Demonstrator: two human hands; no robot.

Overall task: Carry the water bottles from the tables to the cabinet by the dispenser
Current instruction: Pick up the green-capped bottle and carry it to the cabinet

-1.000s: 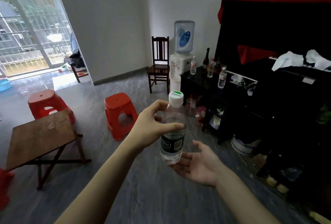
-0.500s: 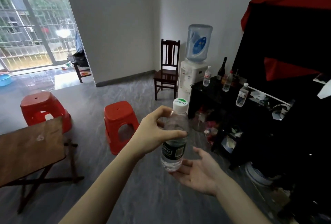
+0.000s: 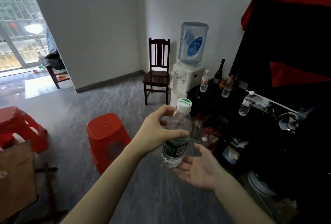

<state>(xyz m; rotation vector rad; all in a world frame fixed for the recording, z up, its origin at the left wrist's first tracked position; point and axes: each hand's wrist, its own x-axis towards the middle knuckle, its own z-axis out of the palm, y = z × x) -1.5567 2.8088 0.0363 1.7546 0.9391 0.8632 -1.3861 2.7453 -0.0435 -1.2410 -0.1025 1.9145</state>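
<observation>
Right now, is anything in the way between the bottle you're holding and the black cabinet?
Nothing visible blocks it. The water bottle in the left hand faces open grey floor up to the cabinet; the red stool stands off to the left.

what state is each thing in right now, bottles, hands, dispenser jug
clear plastic water bottle with white cap: capped, upright, held in the air
left hand: fingers curled round that bottle
right hand: open, palm up under the bottle's base
three clear bottles on black cabinet: capped, upright
blue dispenser jug: inverted on dispenser
</observation>
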